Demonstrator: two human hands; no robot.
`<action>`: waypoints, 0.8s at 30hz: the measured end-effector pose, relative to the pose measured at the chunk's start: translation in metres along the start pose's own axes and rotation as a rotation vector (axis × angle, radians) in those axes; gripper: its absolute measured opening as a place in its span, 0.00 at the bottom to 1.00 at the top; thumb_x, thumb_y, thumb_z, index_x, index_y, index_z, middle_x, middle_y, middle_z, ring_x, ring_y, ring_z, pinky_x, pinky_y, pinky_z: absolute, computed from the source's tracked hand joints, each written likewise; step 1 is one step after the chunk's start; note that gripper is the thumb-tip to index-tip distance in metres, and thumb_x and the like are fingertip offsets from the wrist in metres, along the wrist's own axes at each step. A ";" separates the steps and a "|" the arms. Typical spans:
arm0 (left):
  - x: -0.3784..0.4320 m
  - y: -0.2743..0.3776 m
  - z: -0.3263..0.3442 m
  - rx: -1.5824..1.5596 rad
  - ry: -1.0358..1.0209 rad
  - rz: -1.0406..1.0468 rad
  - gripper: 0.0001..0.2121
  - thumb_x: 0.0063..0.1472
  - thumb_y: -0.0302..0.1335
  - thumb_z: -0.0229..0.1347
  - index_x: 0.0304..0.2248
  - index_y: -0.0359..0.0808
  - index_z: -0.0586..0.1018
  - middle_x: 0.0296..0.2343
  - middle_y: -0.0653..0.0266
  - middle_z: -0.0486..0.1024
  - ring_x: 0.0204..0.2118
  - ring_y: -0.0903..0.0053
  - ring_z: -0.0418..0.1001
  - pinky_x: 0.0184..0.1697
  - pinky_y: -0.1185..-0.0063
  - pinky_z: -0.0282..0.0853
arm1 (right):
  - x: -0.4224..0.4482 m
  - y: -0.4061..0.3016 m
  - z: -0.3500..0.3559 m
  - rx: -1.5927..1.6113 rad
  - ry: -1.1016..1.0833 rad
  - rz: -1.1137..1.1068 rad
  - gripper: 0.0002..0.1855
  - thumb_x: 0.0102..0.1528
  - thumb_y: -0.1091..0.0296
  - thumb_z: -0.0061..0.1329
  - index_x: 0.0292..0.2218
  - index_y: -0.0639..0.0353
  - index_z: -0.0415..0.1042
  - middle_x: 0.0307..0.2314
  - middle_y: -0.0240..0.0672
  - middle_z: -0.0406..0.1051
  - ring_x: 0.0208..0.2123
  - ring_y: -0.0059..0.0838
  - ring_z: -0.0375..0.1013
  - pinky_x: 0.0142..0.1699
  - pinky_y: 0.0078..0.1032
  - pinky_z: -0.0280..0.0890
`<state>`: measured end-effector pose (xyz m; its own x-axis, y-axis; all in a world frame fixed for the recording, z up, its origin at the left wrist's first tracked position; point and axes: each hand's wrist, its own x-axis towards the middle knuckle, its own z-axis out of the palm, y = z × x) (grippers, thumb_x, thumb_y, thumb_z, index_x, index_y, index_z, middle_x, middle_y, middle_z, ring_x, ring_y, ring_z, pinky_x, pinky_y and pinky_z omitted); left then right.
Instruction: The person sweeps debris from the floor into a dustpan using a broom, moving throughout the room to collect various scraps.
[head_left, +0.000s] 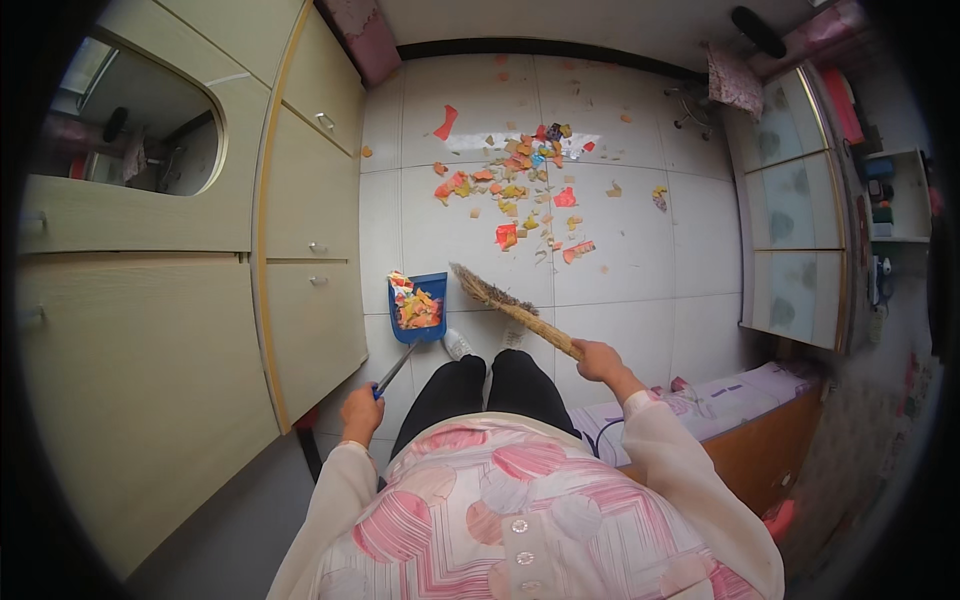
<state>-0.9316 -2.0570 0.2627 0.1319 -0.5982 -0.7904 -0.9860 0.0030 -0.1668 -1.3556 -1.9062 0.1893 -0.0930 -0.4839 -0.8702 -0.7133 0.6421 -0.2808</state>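
Note:
My left hand grips the blue-ended handle of a long-handled dustpan. The blue dustpan rests on the tiled floor near my feet, with orange, yellow and red scraps in it. In my right hand is the handle of a straw broom. The bristles point up and left and end just right of the dustpan, apart from it. Scattered scraps, orange, red, yellow and tan, lie on the floor beyond the broom. A larger red scrap lies farther back.
Pale cabinets with an oval mirror line the left side. A drawer unit with glass-like fronts stands at the right, near a wheeled chair base. A bed or bench with a patterned lilac cover is close to my right arm.

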 end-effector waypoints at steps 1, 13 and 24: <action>0.000 0.001 -0.001 -0.001 0.000 0.005 0.17 0.50 0.33 0.54 0.42 0.47 0.72 0.33 0.58 0.74 0.37 0.63 0.72 0.39 0.69 0.68 | 0.017 -0.008 -0.009 -0.070 -0.044 0.000 0.26 0.42 0.70 0.43 0.46 0.48 0.66 0.37 0.40 0.70 0.40 0.39 0.69 0.44 0.32 0.65; -0.006 -0.038 0.024 -0.144 0.023 -0.037 0.16 0.49 0.32 0.54 0.41 0.46 0.73 0.31 0.57 0.75 0.35 0.62 0.73 0.38 0.68 0.68 | 0.037 -0.053 -0.032 0.050 0.258 0.025 0.24 0.43 0.72 0.40 0.45 0.53 0.66 0.36 0.45 0.70 0.40 0.44 0.69 0.45 0.33 0.64; -0.016 -0.081 0.037 -0.148 -0.026 -0.030 0.16 0.50 0.32 0.53 0.41 0.45 0.72 0.31 0.57 0.75 0.35 0.61 0.73 0.38 0.69 0.68 | 0.099 -0.138 -0.019 -0.140 0.015 -0.078 0.23 0.42 0.71 0.41 0.42 0.56 0.69 0.36 0.45 0.70 0.40 0.42 0.69 0.47 0.30 0.62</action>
<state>-0.8506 -2.0181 0.2671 0.1627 -0.5750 -0.8018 -0.9855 -0.1338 -0.1039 -1.2790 -2.0540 0.1498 -0.0431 -0.5383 -0.8416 -0.8086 0.5136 -0.2871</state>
